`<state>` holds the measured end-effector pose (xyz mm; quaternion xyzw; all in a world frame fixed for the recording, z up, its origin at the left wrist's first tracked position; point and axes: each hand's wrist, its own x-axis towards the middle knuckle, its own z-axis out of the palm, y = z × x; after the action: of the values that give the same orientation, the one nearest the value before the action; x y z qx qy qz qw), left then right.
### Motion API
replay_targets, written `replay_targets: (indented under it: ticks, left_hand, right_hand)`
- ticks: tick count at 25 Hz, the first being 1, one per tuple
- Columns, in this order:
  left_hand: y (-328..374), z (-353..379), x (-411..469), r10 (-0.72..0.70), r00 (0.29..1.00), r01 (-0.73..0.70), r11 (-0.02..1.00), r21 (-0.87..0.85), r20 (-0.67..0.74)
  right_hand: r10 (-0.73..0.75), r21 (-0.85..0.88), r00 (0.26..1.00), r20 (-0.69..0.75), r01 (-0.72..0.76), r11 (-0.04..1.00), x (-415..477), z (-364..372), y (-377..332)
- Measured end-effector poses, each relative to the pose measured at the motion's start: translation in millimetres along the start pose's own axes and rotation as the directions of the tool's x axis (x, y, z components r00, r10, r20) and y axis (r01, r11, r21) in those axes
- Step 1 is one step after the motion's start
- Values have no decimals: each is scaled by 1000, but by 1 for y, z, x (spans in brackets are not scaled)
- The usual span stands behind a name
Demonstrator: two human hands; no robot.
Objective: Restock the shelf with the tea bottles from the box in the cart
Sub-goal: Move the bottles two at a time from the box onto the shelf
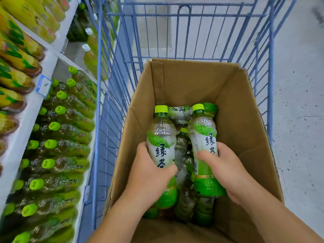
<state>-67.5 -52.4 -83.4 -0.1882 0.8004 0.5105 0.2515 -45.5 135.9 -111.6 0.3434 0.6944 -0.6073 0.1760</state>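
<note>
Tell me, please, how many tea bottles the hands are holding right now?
2: one tea bottle in the left hand, one in the right hand, both over the cardboard box; more lie beneath.

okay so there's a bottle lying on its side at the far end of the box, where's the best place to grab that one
Probably around its labelled middle, coming down from above. The lying bottle rests crosswise against the far wall of the box, its ends hidden behind the bottles held by the left hand and right hand, so only its upper side is open.
</note>
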Motion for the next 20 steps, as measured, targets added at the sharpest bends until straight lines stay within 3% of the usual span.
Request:
replay_targets:
  ticks: [9,20]
  left_hand:
    - [32,-14,-87,56,982,-80,989,-125,-180]
    - [23,-38,-283,3,885,-117,969,-216,-465]
  right_hand:
    - [-125,-148,989,78,135,980,-78,-32,-46]
    - [-279,-352,880,385,419,837,-229,-73,-86]
